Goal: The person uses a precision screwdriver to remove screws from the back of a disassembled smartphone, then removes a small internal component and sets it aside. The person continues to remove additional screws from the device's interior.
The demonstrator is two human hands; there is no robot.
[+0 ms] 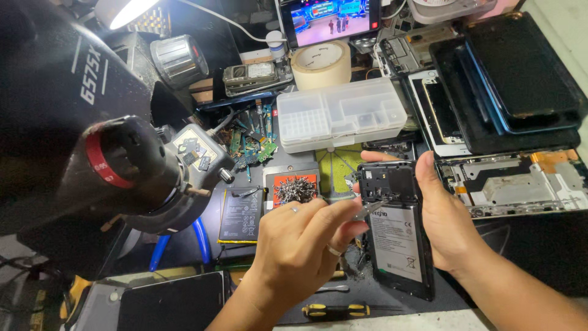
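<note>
My right hand [446, 219] grips an opened black phone [397, 236] by its right side, back cover off, with the grey battery showing. My left hand [300, 245] pinches metal tweezers [371, 208], and their tip touches the phone's board just above the battery. A ring sits on one left finger. The phone is tilted upright over the dark work mat.
A microscope eyepiece [125, 162] looms at left. A loose battery [241, 214], a tray of screws [295, 189], a clear parts box [340, 113], a tape roll [320, 64] and a lit phone screen [327, 21] lie behind. Dismantled phones [508, 79] are stacked at right. A yellow-black screwdriver [335, 310] lies near the front edge.
</note>
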